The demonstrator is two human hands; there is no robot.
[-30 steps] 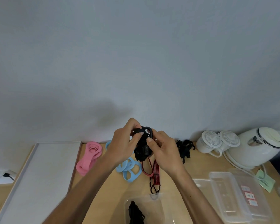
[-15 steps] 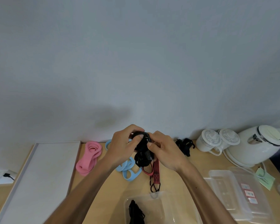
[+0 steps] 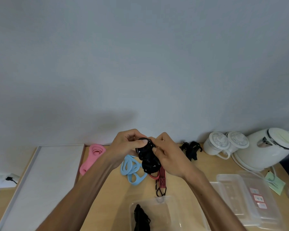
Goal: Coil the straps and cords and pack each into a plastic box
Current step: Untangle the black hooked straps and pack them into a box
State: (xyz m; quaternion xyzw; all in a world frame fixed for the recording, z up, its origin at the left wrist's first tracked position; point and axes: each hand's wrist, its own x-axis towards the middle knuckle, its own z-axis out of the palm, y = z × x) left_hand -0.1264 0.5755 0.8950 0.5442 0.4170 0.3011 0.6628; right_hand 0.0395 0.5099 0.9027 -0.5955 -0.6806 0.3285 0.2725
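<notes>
Both hands hold a bundled black strap above the wooden table. My left hand pinches its top with thumb and fingers, and my right hand grips its right side. Under the bundle lie a light blue strap and a red-and-black striped cord with a black hook. A pink strap lies to the left. Another black strap sits by the wall at right. An open clear plastic box near me holds a black coil.
A pale flat tray fills the left of the table. Stacked clear boxes with lids lie at right. Two white lidded cups and a white kettle stand at the back right. A wall socket is at far left.
Both hands with the black bundle have sunk slightly toward the table, and my fingers have shifted around its top. The view has tilted a little.
</notes>
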